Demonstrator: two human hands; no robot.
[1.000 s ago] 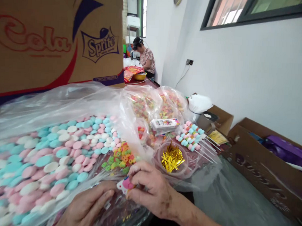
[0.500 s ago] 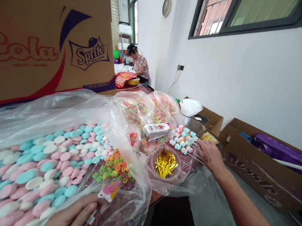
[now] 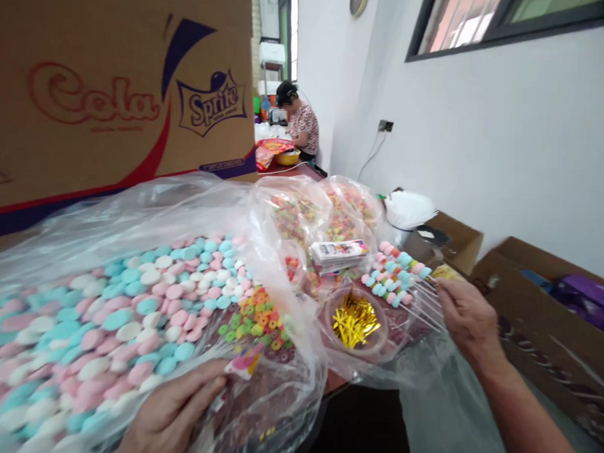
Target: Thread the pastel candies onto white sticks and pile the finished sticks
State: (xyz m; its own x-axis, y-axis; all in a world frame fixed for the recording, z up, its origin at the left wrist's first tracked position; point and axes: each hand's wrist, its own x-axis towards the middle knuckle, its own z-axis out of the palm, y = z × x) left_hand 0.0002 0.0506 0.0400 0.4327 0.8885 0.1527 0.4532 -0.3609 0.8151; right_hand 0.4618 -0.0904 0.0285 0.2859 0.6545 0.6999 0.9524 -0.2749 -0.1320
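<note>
My left hand (image 3: 176, 411) is low at the left, fingers closed on a small pink, yellow and white printed card (image 3: 245, 362); its lower part is hidden. My right hand (image 3: 471, 321) pinches the bare stick end of a candy skewer (image 3: 414, 266) at the row's far edge. Several more candy skewers (image 3: 392, 284), threaded with pink, blue and white marshmallows and fruit-coloured rings, lie side by side there. Left of my left hand spread loose marshmallows (image 3: 128, 312) in pink, blue and white. Beyond the card lie ring candies (image 3: 260, 318) in green, orange, yellow and purple.
Gold twist ties (image 3: 355, 320) fill a round clear tub. Behind it lie a stack of printed cards (image 3: 339, 251) and clear bags of ring candies (image 3: 303, 210). A large carton (image 3: 117, 105) stands at left, open boxes (image 3: 538, 330) at right. A person (image 3: 302, 123) sits far back.
The view has swung left, so everything sits further right in it. My right hand stays by the stick ends of the skewers; my left hand keeps the printed card.
</note>
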